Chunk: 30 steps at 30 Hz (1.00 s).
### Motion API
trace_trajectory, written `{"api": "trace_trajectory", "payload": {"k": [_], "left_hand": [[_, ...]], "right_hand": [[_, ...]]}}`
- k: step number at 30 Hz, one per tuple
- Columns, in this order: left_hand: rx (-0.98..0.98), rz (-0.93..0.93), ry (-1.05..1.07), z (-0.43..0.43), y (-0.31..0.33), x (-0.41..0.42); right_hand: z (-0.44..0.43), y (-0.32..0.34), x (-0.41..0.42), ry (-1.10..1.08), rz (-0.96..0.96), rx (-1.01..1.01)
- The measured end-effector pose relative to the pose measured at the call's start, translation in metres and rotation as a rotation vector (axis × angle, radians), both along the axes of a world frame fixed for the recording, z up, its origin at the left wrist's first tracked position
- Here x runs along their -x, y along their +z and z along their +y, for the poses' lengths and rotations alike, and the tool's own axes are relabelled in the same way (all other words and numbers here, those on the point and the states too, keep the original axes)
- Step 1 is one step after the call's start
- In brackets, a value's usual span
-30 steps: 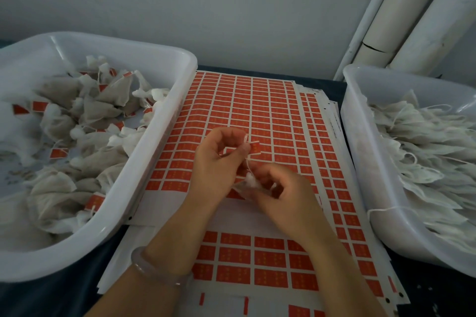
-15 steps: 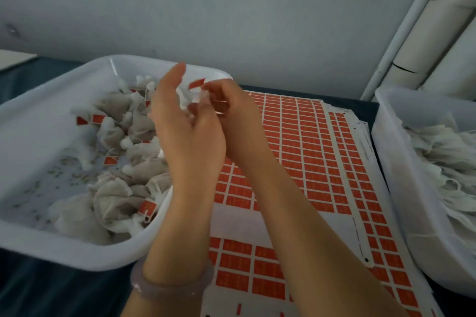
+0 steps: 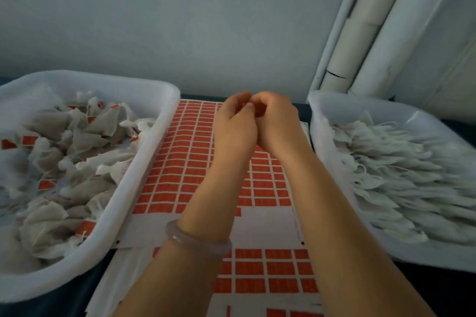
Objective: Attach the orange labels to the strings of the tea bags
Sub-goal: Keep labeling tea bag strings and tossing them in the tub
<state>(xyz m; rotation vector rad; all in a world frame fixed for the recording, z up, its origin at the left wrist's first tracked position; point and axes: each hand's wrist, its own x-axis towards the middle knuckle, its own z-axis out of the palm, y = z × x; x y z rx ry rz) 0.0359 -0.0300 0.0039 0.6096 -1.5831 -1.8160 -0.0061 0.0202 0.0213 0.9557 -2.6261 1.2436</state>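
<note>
Left hand and right hand meet above the label sheet, fingers curled together; what they pinch, I cannot tell.

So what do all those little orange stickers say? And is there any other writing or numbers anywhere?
Nothing here can be read.
Orange labels on the sheet: too small and blurred to read.
Attached labels on the tea bags in the left tub: too blurred to read.
Right tub, pipes, bracelet: no writing shows.
</note>
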Motion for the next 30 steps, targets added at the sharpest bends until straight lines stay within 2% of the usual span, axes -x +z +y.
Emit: {"api": "trace_trajectory", "payload": {"k": [4, 6, 9, 13, 15, 16, 22, 26, 30], "left_hand": [[-0.017, 0.058, -0.234, 0.045, 0.017, 0.048], [0.068, 0.041, -0.330, 0.066, 0.018, 0.068], [0.379, -0.083, -0.376, 0.082, 0.006, 0.094], [0.856, -0.425, -0.429, 0.082, -0.015, 0.125], [0.984, -0.505, -0.444, 0.080, -0.023, 0.134], [0.982, -0.495, -0.431, 0.079, -0.027, 0.136], [0.940, -0.411, -0.398, 0.080, -0.032, 0.136], [0.769, -0.239, -0.370, 0.075, -0.025, 0.131], [0.537, -0.058, -0.449, 0.063, 0.000, 0.118]], "right_hand": [[0.053, 0.019, 0.039, -0.259, 0.080, -0.088], [0.078, 0.023, 0.059, -0.325, 0.089, -0.105], [0.104, 0.012, 0.097, -0.400, 0.067, -0.258], [0.109, -0.024, 0.136, -0.458, -0.015, -0.622], [0.108, -0.043, 0.143, -0.463, 0.028, -0.795], [0.108, -0.051, 0.145, -0.480, 0.069, -0.820], [0.114, -0.058, 0.144, -0.530, 0.224, -0.695], [0.121, -0.026, 0.129, -0.544, 0.238, -0.249], [0.124, 0.013, 0.106, -0.317, 0.185, 0.128]]}}
